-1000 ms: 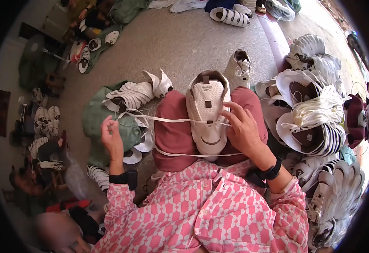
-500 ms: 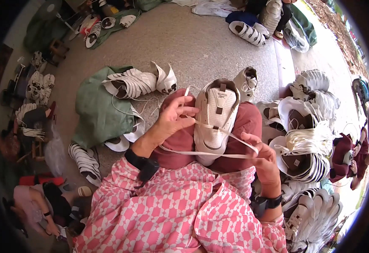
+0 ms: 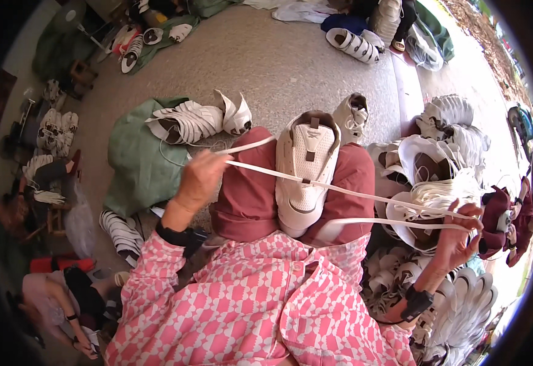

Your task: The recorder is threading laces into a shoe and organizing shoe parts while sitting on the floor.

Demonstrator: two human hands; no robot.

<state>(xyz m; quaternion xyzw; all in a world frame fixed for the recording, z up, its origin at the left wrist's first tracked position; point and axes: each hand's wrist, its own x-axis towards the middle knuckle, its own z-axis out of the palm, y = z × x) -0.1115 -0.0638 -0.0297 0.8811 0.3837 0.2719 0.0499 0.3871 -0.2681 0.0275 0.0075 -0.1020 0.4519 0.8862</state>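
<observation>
A white and beige sneaker (image 3: pixel 296 194) rests between my knees, its brown-lined opening away from me. A flat white shoelace (image 3: pixel 364 194) crosses the shoe, running through a small dark loop low on it, and is drawn taut to both sides. Left of the shoe, my left hand (image 3: pixel 198 182) is closed on the lace, its fingers slightly blurred. Far out to the right, my right hand (image 3: pixel 452 244) pinches the lace with thumb and fingers, and a loose end trails back over my right thigh.
A green sack (image 3: pixel 133 161) with stacked shoe uppers (image 3: pixel 190 122) lies to the left. Another shoe (image 3: pixel 352 119) stands beyond my right knee. Piled uppers and a bundle of white laces (image 3: pixel 440 194) crowd the right. A person (image 3: pixel 59 299) sits low at the left.
My hands have spread far apart, left hand to the left and right hand to the right. The slack lace is now stretched straight across the shoe.
</observation>
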